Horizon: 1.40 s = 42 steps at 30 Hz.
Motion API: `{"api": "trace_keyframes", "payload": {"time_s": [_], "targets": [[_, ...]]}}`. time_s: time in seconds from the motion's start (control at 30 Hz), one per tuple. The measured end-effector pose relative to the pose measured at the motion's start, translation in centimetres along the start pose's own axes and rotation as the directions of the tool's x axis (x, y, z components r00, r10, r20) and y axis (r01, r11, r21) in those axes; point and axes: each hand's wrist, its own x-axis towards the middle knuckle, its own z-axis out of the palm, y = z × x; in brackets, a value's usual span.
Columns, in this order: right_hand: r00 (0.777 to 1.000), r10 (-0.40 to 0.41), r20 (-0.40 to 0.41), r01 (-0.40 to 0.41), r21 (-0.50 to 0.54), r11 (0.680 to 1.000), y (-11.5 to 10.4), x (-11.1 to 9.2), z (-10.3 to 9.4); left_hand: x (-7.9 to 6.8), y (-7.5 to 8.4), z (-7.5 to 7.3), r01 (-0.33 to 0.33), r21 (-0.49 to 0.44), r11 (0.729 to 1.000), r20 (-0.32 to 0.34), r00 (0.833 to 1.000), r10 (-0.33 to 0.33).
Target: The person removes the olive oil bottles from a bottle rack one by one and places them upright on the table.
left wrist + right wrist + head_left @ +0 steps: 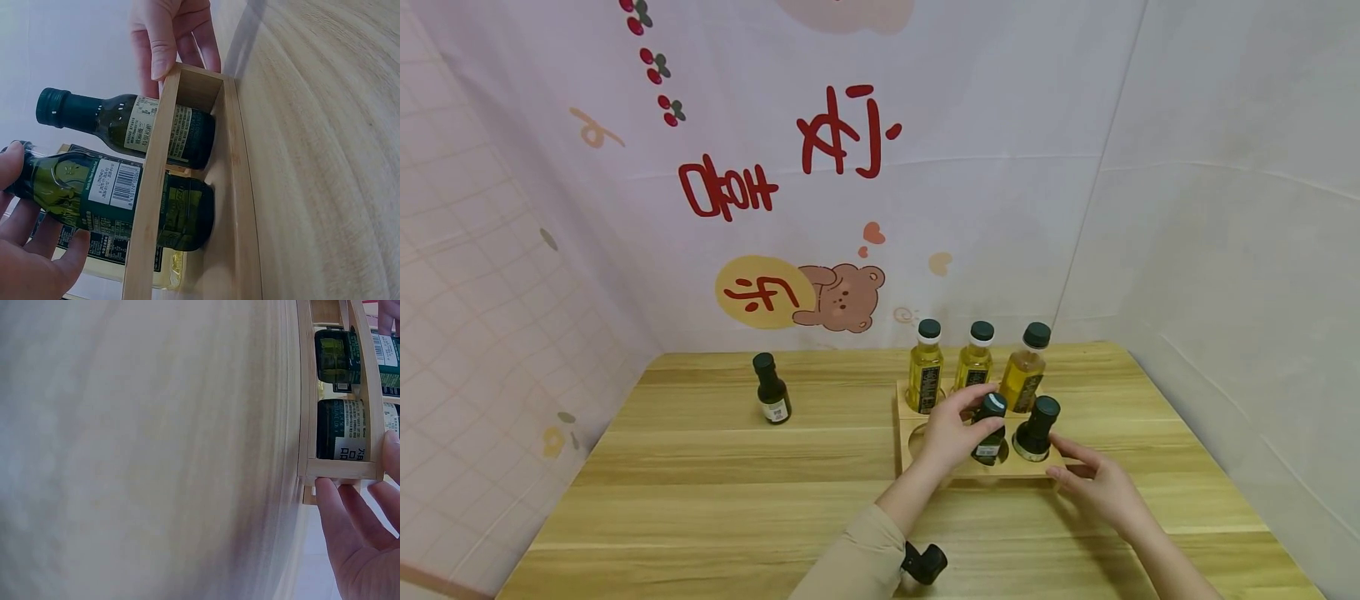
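Left hand [953, 429] at the front row of the wooden rack [1022, 470], thumb and fingers wrapped about the upper part of a dark green bottle [988, 437], and that bottle is in the middle hole, its base through the upper board and down close to the lower one! Is it seated? Can't tell from here; the grip is on it, so call this one nearly done. Over on the right, the right hand [1097, 483] grasps the rack's near corner, thumb on the upper board, fingers against the end, by the look of it steadying the whole thing. Now the count: back row full, three yellow oil bottles [927, 375] standing side by side; front row, right-hand hole filled by another dark bottle [1037, 429], nobody's fingers on its neck. So that's five bottles in the rack, the fifth in hand. What's left? The front-left hole [917, 442], partly behind the left hand, shows no bottle, and well apart on the left side of the table [700, 475] stands a lone small bottle [771, 390], upright and untouched. One bottle out, one hole bare: the work looks most of the way through.
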Motion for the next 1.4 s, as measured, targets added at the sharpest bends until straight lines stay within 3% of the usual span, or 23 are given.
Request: {"api": "trace_keyframes", "payload": {"time_s": [0.73, 0.97, 1.4], "targets": [[1.000, 0.023, 0.001, -0.023, 0.018, 1.000, 0.5, 0.1, 0.0, 0.3, -0.5, 0.3, 0.021, -0.070, 0.997, -0.005, 1.000, -0.022], [1.000, 0.030, 0.000, -0.030, 0.014, 0.999, 0.4, 0.1, 0.1, 0.3, -0.6, 0.1, -0.003, -0.106, 0.994, -0.028, 1.000, 0.000], [1.000, 0.025, 0.007, -0.025, 0.035, 0.999, 0.2, 0.2, 0.0, 0.5, 1.6, -1.1, -0.057, -0.186, 0.981, -0.058, 0.997, 0.047]]}}
